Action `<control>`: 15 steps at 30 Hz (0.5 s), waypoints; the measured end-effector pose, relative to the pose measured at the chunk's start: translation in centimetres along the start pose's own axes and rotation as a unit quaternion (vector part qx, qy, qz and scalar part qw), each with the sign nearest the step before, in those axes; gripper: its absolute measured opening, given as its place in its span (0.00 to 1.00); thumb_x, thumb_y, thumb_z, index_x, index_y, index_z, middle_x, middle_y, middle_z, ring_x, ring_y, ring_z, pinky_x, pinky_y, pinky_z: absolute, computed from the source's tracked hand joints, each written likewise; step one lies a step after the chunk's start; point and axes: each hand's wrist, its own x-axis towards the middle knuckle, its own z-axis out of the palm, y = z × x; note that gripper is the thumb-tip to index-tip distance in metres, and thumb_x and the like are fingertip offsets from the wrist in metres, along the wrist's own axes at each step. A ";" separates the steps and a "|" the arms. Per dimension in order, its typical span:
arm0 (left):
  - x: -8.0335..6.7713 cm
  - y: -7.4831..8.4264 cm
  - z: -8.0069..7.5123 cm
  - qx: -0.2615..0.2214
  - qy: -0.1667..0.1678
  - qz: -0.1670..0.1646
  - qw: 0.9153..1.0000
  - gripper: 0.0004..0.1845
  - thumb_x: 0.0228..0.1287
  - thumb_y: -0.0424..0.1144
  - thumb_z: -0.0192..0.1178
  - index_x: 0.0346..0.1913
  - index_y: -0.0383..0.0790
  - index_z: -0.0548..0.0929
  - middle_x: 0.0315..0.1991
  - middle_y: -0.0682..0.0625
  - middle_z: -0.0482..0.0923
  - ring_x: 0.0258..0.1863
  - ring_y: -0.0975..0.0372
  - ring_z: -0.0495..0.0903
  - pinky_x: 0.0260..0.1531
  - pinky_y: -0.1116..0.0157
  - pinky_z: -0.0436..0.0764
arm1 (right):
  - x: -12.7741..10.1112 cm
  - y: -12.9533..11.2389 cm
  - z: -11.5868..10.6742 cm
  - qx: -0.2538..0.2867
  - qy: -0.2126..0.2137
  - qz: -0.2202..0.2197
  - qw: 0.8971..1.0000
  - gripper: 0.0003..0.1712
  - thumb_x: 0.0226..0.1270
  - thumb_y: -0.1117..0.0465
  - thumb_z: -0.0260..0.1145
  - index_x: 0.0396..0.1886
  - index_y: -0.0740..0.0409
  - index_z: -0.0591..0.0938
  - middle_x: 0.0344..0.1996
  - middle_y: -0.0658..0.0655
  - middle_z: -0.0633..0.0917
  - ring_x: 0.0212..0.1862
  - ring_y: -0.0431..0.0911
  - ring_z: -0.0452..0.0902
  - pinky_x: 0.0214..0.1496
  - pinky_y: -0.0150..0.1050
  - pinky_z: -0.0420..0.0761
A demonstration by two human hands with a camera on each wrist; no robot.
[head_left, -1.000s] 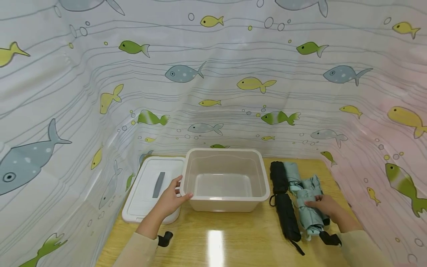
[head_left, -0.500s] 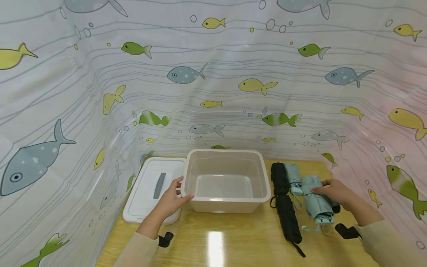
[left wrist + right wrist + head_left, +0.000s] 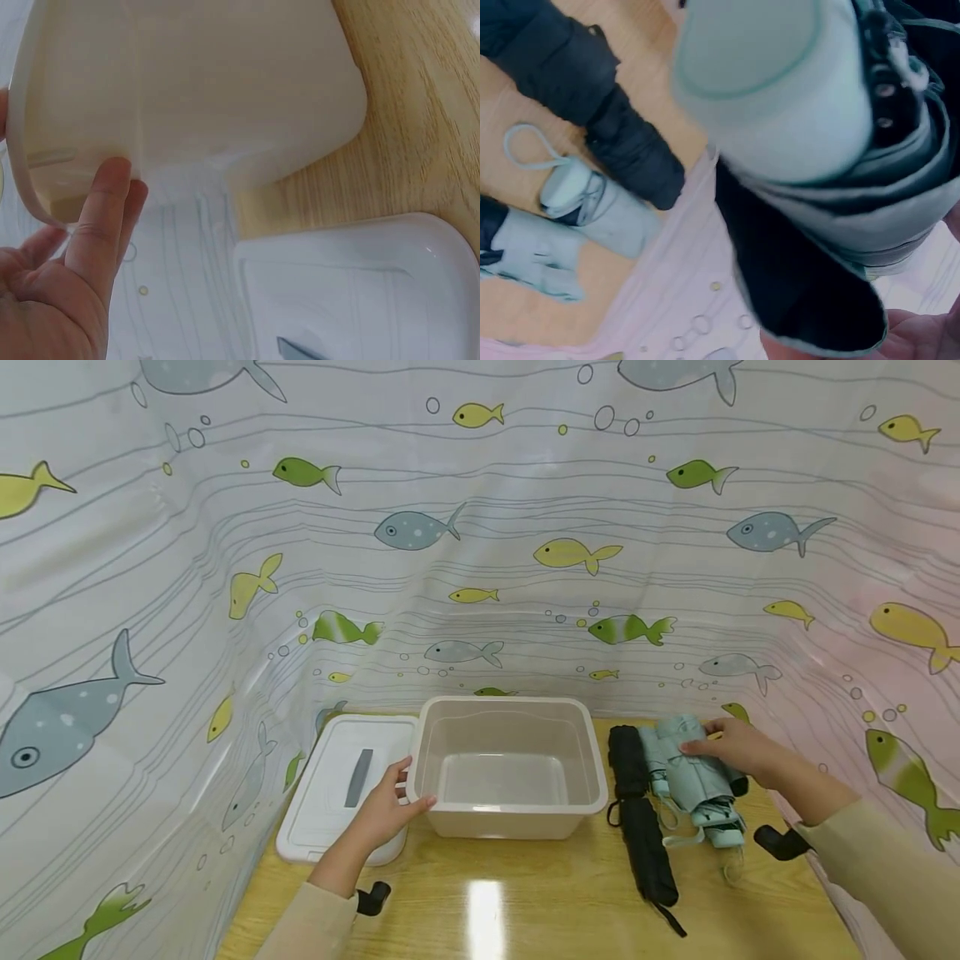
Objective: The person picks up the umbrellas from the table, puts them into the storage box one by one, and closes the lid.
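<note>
My left hand grips the front left corner of a beige plastic storage box. In the left wrist view its fingers lie under the box's rim. At the right, my right hand holds a folded light green umbrella above the table, thumb on its near side. The right wrist view shows this umbrella's pale handle end close up, with a loose dark-lined flap. Another light green umbrella lies beside it, partly hidden. A further green one lies on the table in the right wrist view.
Two black folded umbrellas, a rear one and a front one, lie end to end right of the box. A white lid with a grey handle lies left of it. A fish-patterned curtain surrounds the wooden table.
My right hand has taken up the light green umbrella, drawn it right, then moved it toward the back of the table. My left hand and the box have stayed in place.
</note>
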 end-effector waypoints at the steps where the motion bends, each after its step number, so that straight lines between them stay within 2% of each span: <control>1: 0.0 0.0 0.0 0.000 0.001 0.001 1.000 0.52 0.60 0.55 0.71 0.79 0.40 0.53 0.68 0.35 0.67 0.63 0.42 0.74 0.52 0.49 0.81 | 0.1 -0.6 -0.2 0.003 -0.003 -0.002 1.000 0.57 0.70 0.40 0.65 0.71 0.84 0.52 0.68 0.84 0.53 0.66 0.79 0.53 0.61 0.70 0.66; 5: 0.1 0.0 0.0 -0.004 0.003 0.000 1.000 0.52 0.60 0.54 0.72 0.79 0.40 0.53 0.68 0.35 0.67 0.63 0.42 0.74 0.53 0.49 0.81 | 0.3 -3.0 -0.6 -0.006 -0.009 0.001 1.000 0.56 0.70 0.40 0.65 0.71 0.83 0.54 0.68 0.84 0.53 0.67 0.78 0.54 0.61 0.67 0.68; 8: 0.1 0.0 0.1 -0.006 0.002 -0.001 1.000 0.52 0.60 0.55 0.72 0.79 0.40 0.53 0.68 0.35 0.67 0.63 0.42 0.74 0.53 0.49 0.81 | 0.7 -4.6 -0.7 -0.010 -0.016 0.001 1.000 0.48 0.69 0.41 0.65 0.64 0.80 0.62 0.64 0.81 0.61 0.60 0.71 0.65 0.55 0.59 0.74; 11: 0.1 -0.1 0.1 -0.007 0.002 -0.002 1.000 0.53 0.59 0.55 0.72 0.79 0.41 0.53 0.68 0.36 0.67 0.63 0.42 0.74 0.53 0.49 0.80 | 1.1 -6.2 -0.9 -0.009 -0.033 -0.004 0.999 0.41 0.70 0.42 0.66 0.59 0.76 0.66 0.60 0.76 0.66 0.55 0.64 0.68 0.51 0.53 0.75; 15: 0.1 -0.2 0.1 -0.009 0.002 -0.001 1.000 0.52 0.59 0.54 0.72 0.79 0.41 0.54 0.68 0.36 0.67 0.62 0.42 0.74 0.53 0.50 0.81 | 1.9 -8.2 -1.1 -0.006 -0.062 -0.010 0.998 0.42 0.70 0.44 0.66 0.61 0.77 0.65 0.59 0.74 0.67 0.55 0.61 0.70 0.53 0.51 0.77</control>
